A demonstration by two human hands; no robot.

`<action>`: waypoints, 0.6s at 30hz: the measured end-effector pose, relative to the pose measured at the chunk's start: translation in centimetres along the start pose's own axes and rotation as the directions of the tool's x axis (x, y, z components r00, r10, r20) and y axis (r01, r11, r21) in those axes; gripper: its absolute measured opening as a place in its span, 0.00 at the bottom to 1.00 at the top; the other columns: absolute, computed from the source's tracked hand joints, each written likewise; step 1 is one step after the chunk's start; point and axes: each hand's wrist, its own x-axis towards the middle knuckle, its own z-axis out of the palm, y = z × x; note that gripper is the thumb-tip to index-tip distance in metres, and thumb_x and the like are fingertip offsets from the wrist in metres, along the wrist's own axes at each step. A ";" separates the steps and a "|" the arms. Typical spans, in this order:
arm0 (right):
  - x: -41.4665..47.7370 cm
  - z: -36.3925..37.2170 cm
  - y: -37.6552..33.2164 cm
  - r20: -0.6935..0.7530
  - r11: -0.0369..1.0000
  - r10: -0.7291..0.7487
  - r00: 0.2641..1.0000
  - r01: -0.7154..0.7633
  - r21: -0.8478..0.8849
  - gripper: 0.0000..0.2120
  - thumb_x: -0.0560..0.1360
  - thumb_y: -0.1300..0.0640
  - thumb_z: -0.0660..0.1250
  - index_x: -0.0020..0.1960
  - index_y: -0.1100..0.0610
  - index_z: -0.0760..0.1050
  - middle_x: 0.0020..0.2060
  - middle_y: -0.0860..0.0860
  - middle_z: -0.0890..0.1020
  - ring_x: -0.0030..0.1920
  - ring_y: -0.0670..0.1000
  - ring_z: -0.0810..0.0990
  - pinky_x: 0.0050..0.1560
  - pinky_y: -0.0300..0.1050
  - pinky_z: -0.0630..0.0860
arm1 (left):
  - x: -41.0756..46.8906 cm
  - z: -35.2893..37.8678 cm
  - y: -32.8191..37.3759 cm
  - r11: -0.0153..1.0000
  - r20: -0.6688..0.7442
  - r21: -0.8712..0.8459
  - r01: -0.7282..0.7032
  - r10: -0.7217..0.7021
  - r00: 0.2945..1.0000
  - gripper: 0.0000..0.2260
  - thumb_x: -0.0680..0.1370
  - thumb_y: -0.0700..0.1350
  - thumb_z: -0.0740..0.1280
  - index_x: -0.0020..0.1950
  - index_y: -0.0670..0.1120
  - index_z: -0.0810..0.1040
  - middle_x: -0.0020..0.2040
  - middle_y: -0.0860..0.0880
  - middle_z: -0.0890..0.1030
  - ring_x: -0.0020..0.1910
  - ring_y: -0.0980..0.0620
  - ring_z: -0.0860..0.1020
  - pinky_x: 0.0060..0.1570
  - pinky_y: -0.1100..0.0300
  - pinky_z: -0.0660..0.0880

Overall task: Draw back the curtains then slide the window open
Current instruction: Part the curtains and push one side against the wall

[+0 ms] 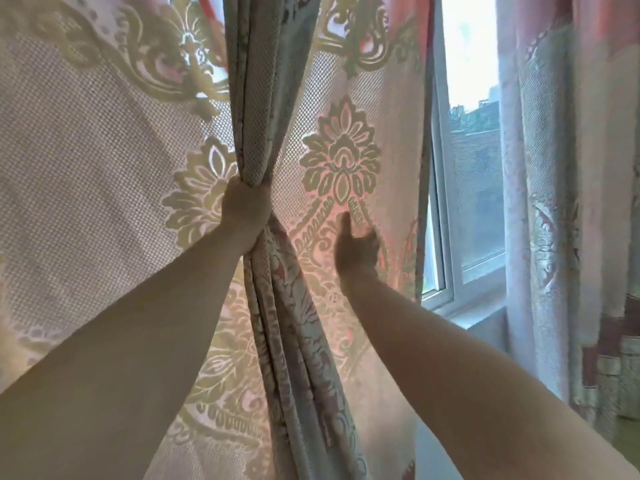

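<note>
The left hand [245, 210] has a tight grip on the bunched curtain [258, 147], while the right hand [356, 249] lies open against it, beside the window [446, 237].

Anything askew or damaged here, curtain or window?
No damage shows. The only oddity is the curtain: the left hand has bunched its folds into a tight waist, so the fabric fans out above and below. The right hand is open against the fabric. The window frame looks straight, partly uncovered between the curtain and the right curtain.
</note>
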 end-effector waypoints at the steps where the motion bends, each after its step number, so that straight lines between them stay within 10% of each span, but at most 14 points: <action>1: 0.8 -0.3 0.3 0.024 0.993 0.046 0.999 -0.048 0.107 0.45 0.73 0.26 0.52 0.80 0.55 0.51 0.78 0.56 0.59 0.76 0.61 0.61 0.73 0.66 0.58 | -0.1 -0.2 -0.2 1.000 0.023 -0.008 -0.022 0.022 0.999 0.24 0.77 0.56 0.67 0.65 0.41 0.75 0.53 0.44 0.80 0.47 0.44 0.79 0.41 0.56 0.73; 6: 0.1 1.8 -0.5 0.211 0.962 0.014 0.977 -0.071 0.263 0.51 0.67 0.21 0.49 0.75 0.59 0.64 0.70 0.57 0.74 0.66 0.60 0.74 0.69 0.58 0.68 | -0.1 -1.7 -0.8 0.992 0.093 0.041 -0.119 0.115 0.989 0.42 0.63 0.73 0.71 0.64 0.42 0.73 0.54 0.47 0.80 0.50 0.45 0.80 0.47 0.55 0.77; 9: -2.3 2.3 -1.7 0.191 0.979 -0.120 0.974 0.085 0.183 0.39 0.77 0.30 0.51 0.64 0.62 0.76 0.53 0.52 0.80 0.51 0.52 0.77 0.47 0.35 0.70 | 0.0 -2.1 -0.9 0.994 0.094 0.041 -0.099 0.094 0.991 0.46 0.59 0.74 0.71 0.64 0.43 0.72 0.54 0.46 0.80 0.51 0.45 0.80 0.51 0.51 0.79; 15: -6.9 6.4 -2.3 0.320 0.975 -0.174 0.931 0.117 0.189 0.31 0.69 0.27 0.57 0.36 0.54 0.79 0.30 0.57 0.82 0.37 0.63 0.84 0.41 0.64 0.81 | -0.1 -0.9 -0.8 0.998 0.157 -0.034 -0.047 0.052 0.986 0.49 0.55 0.73 0.75 0.64 0.44 0.67 0.53 0.45 0.81 0.49 0.44 0.83 0.48 0.50 0.82; 18: -6.3 6.9 -1.8 0.334 0.972 -0.148 0.931 0.074 0.225 0.29 0.72 0.33 0.64 0.40 0.60 0.83 0.37 0.58 0.86 0.44 0.59 0.86 0.48 0.61 0.81 | 0.2 -0.7 -0.9 0.995 0.113 0.098 0.019 -0.030 0.993 0.44 0.60 0.62 0.79 0.68 0.45 0.64 0.58 0.49 0.76 0.54 0.47 0.76 0.54 0.53 0.76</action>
